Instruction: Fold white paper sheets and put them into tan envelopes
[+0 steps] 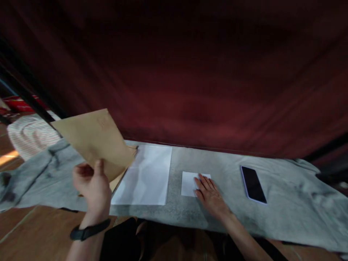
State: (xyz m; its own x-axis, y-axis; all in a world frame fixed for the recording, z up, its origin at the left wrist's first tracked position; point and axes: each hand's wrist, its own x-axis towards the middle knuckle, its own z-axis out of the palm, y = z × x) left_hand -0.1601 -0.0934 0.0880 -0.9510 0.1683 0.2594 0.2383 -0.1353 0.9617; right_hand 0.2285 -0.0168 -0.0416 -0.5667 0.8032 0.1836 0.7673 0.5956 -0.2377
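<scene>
My left hand (94,183) grips a brown paper envelope (99,139) by its lower edge, thumb on the near face, and holds it tilted above the left part of the cloth. Beneath it, more brown paper (117,180) shows in part, beside a large white sheet of paper (148,175). My right hand (208,192) lies flat with fingers stretched over the right side of a small white piece of paper (188,184). Whatever is under those fingers is hidden.
A phone (253,184) with a dark screen lies to the right on the grey cloth (225,163). Dark red fabric (190,101) hangs right behind the cloth's far edge. Striped cloth (32,134) is bunched at the far left, near dark bars.
</scene>
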